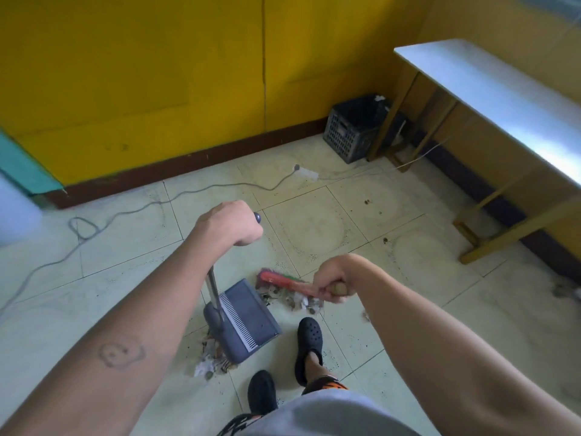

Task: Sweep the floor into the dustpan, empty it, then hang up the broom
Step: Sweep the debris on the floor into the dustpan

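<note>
My left hand (231,223) grips the top of the long metal handle of a grey dustpan (248,319), which stands on the pale tiled floor with its comb-toothed edge facing me. My right hand (333,284) grips the wooden handle of a broom; its red head (276,278) with coloured bristles lies just beyond the pan's far right corner. A pile of litter (295,302) sits between the broom head and the pan. More litter (210,360) lies at the pan's near left corner.
My two black clogs (309,344) stand just right of the pan. A grey cable (125,212) and power strip (306,173) run along the yellow wall. A dark crate (352,130) sits in the corner beside a long metal-topped table (490,89) on the right.
</note>
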{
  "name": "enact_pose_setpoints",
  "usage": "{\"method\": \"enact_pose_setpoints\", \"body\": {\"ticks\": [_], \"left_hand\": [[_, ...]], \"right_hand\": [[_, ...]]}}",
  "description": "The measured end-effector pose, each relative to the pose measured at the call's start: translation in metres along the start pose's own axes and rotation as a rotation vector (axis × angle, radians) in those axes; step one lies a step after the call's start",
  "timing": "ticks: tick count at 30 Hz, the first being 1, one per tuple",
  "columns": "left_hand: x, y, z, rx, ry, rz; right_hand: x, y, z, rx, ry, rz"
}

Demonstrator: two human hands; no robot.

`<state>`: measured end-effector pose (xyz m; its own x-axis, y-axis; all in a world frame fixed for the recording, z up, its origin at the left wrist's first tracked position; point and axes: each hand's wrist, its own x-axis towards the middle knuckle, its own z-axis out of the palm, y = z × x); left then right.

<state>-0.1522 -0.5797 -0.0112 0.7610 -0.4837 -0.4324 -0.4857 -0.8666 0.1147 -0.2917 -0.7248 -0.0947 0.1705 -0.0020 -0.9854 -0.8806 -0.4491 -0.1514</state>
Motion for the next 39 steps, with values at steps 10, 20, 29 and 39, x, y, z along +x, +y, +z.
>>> {"method": "enact_pose_setpoints", "body": {"ticks": [10,20,29,39], "left_hand": [[-0.012,0.007,-0.001,-0.034,0.026,0.051],[-0.004,0.087,0.02,0.011,0.02,0.129],[-0.008,0.193,0.054,0.049,0.005,0.126],[0.001,0.286,0.08,0.031,0.007,0.077]], "right_hand": [[-0.037,0.058,-0.049,0.439,0.04,-0.005],[-0.07,0.154,-0.093,0.49,0.309,0.014],[-0.028,0.272,-0.144,0.374,0.433,0.145],[-0.005,0.355,-0.198,0.446,0.63,0.095]]}}
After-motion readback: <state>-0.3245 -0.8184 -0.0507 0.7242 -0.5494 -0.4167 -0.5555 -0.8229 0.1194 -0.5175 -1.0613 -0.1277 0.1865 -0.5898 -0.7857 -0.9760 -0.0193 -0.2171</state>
